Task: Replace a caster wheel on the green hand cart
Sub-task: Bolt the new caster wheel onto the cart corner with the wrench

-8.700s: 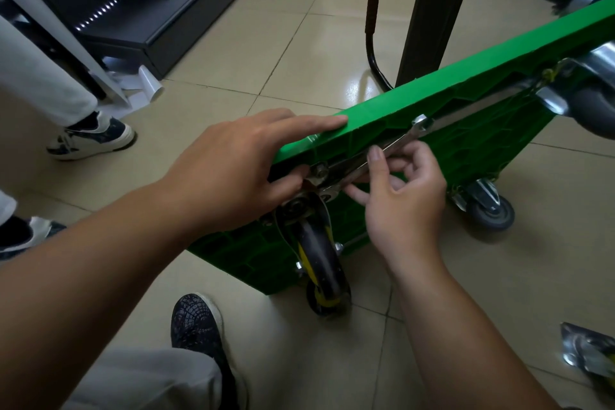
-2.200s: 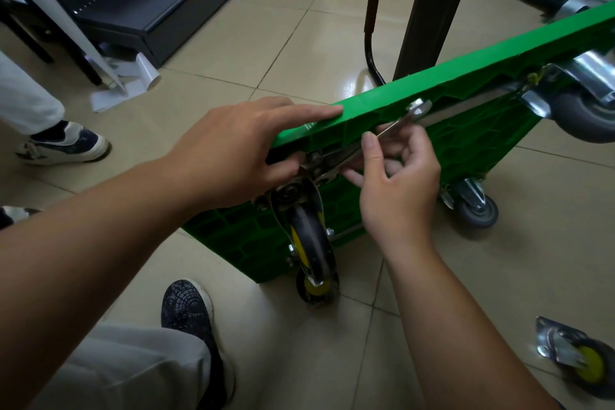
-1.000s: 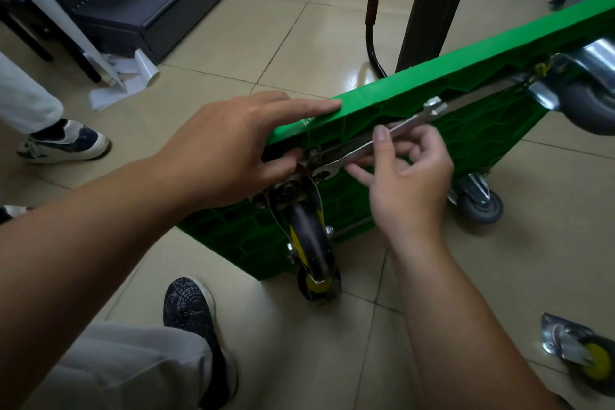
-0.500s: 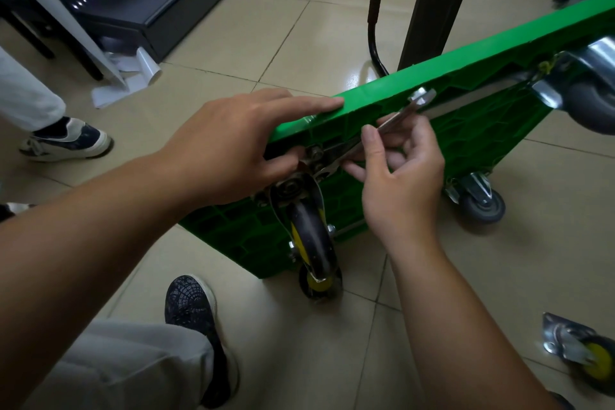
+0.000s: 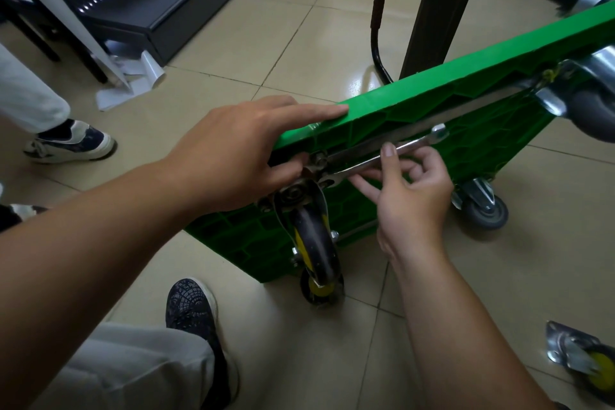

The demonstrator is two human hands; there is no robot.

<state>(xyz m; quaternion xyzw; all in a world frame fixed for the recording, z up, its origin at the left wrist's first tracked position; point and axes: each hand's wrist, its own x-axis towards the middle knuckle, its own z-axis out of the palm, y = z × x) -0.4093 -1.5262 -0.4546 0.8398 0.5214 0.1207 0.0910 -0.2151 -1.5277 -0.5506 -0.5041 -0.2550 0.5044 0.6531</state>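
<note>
Wrench (image 5: 409, 146) end now lower, away from green cart (image 5: 466, 100) edge; right hand (image 5: 412, 196) pinches it, fingers curled; left hand (image 5: 233, 156) flat on cart edge, fingers straight; wheel (image 5: 314, 243) on cart corner; nut (image 5: 319, 158) likely turning tighter

Glossy beige tile floor (image 5: 299, 27). Green hand cart (image 5: 499, 146) tipped up, standing on one edge. Loose caster wheel (image 5: 585, 359) lies well apart from it. Crumpled white paper (image 5: 133, 83) beside dark cabinet (image 5: 186, 0). Pale sneaker (image 5: 71, 143) and dark mesh shoe (image 5: 193, 306) planted.
</note>
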